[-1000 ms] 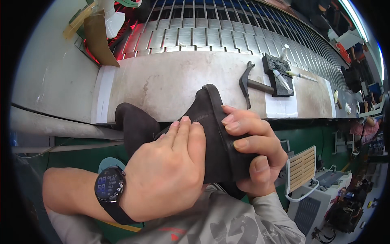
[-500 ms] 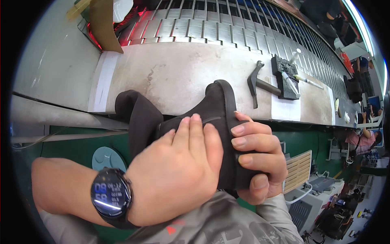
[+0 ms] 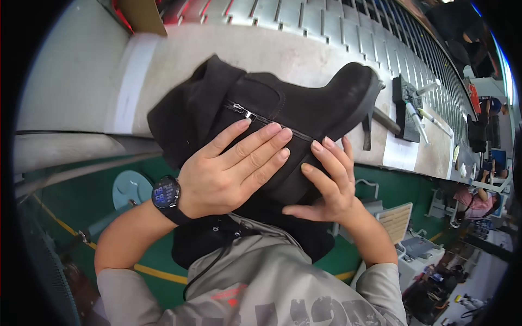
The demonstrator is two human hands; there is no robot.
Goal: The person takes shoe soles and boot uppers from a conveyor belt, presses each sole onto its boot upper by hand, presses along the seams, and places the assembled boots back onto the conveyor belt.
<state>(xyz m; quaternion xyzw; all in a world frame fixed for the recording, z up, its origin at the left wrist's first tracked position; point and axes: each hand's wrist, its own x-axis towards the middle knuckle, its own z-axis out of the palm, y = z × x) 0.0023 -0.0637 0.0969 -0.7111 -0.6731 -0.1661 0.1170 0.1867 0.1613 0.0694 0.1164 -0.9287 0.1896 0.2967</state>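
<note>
A black suede boot (image 3: 283, 114) lies on its side under both hands, toe pointing up and away from them. The left hand (image 3: 228, 174) lies flat, fingers extended across the zipper (image 3: 244, 111); the right hand (image 3: 326, 179), fingers spread, touches its lower edge.

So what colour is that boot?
Black, suede-like boot, seen best in the head view.

Head-worn fisheye looks steeply down, close, probably leaning toward the workbench (image 3: 163, 60).
</note>
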